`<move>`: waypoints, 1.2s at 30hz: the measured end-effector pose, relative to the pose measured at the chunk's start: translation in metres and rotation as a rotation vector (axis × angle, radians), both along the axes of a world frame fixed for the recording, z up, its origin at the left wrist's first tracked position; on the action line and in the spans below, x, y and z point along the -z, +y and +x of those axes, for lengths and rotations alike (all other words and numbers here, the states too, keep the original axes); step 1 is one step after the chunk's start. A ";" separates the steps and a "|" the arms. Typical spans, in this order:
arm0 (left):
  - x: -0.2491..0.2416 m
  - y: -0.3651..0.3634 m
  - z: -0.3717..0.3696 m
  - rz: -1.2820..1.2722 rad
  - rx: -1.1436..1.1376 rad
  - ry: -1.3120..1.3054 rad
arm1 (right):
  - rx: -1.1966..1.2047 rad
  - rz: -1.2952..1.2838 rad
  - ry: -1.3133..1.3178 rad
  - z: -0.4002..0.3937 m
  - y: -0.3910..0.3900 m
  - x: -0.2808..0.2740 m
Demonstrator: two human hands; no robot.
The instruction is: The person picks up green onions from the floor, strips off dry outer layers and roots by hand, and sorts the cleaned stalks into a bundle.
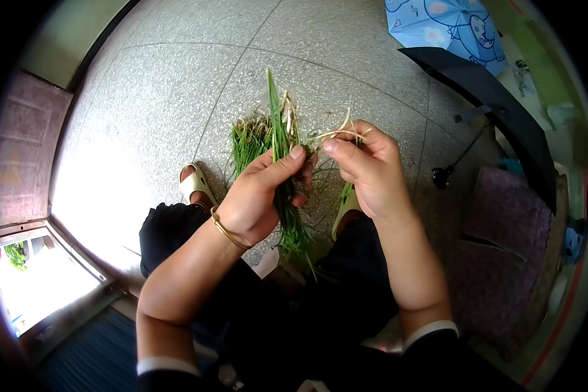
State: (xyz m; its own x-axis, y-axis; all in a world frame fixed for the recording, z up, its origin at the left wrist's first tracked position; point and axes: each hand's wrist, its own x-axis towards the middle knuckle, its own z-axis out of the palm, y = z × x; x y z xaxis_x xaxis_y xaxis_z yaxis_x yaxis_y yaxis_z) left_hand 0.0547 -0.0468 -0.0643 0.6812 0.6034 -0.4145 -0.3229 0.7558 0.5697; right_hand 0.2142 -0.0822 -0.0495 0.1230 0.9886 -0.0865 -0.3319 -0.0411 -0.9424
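Note:
My left hand [261,186] is closed around a bunch of long green chives [276,124], thumb across the stalks. Pale root ends stick up above the fist, and the green leaves hang below it. To the right, my right hand [372,163] pinches a few thin chive stalks with whitish ends [338,134] between thumb and fingers. Their green parts trail down below that hand. On the floor just beyond my left hand lies a pile of chives [249,140] with brownish ends.
Speckled grey floor tiles [176,85] surround my feet in pale sandals [199,186]. At the right, an open black umbrella [496,111] stands before a blue patterned umbrella [451,29]. A purplish mat [503,222] lies nearby. At the left is a wooden door [26,144].

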 end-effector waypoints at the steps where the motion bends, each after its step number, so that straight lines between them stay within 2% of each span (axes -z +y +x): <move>1: -0.001 0.000 0.001 -0.003 -0.046 0.019 | -0.004 -0.004 0.011 0.000 0.000 0.000; 3: 0.001 0.001 0.000 -0.018 -0.035 0.009 | -0.008 -0.009 0.022 0.001 -0.001 0.002; 5: 0.002 0.003 0.000 -0.032 -0.023 -0.001 | -0.011 -0.028 0.162 0.004 -0.001 0.003; 7: 0.001 0.004 0.002 -0.100 -0.102 0.000 | -0.020 -0.016 0.214 0.007 0.000 0.003; 10: 0.006 0.007 0.001 -0.098 -0.182 0.027 | -0.037 0.008 0.316 0.017 0.003 0.002; 12: 0.011 0.010 0.000 -0.113 -0.205 0.041 | -0.038 0.086 0.493 0.030 0.003 0.002; 14: 0.011 0.012 0.000 -0.068 -0.247 0.029 | -0.009 0.133 0.515 0.039 0.003 -0.002; 17: 0.011 0.015 -0.001 0.019 -0.311 0.135 | 0.131 0.173 0.483 0.046 0.002 -0.006; 19: 0.013 0.019 -0.005 0.169 -0.361 0.191 | 0.627 0.307 0.038 0.049 0.002 -0.007; 20: 0.008 0.020 -0.005 0.183 -0.382 0.198 | 0.632 0.308 0.036 0.055 0.001 -0.009; 22: 0.005 0.024 -0.009 0.388 -0.437 0.358 | 0.861 0.476 -0.156 0.066 0.001 -0.015; 23: 0.003 0.025 -0.009 0.386 -0.486 0.384 | 0.891 0.479 -0.189 0.071 0.001 -0.018; 24: -0.001 0.024 -0.008 0.388 -0.487 0.385 | 0.891 0.480 -0.187 0.072 0.001 -0.018; 26: -0.009 0.022 -0.007 0.332 -0.484 0.409 | 0.710 0.321 -0.153 0.073 0.003 -0.019; 28: -0.004 0.020 -0.009 0.296 -0.375 0.271 | 0.436 0.242 0.039 0.065 0.004 -0.007; 30: 0.001 0.016 -0.005 0.258 -0.267 0.112 | 0.274 0.130 0.088 0.047 0.002 -0.004; 32: -0.002 0.008 0.005 0.302 -0.285 0.203 | 0.169 0.060 0.120 0.026 0.000 -0.003; 34: -0.002 0.004 0.006 0.353 -0.176 0.158 | 0.095 0.055 0.120 0.015 -0.002 -0.001; 36: -0.003 0.003 0.004 0.287 -0.072 0.134 | 0.045 0.035 0.097 0.006 -0.002 -0.002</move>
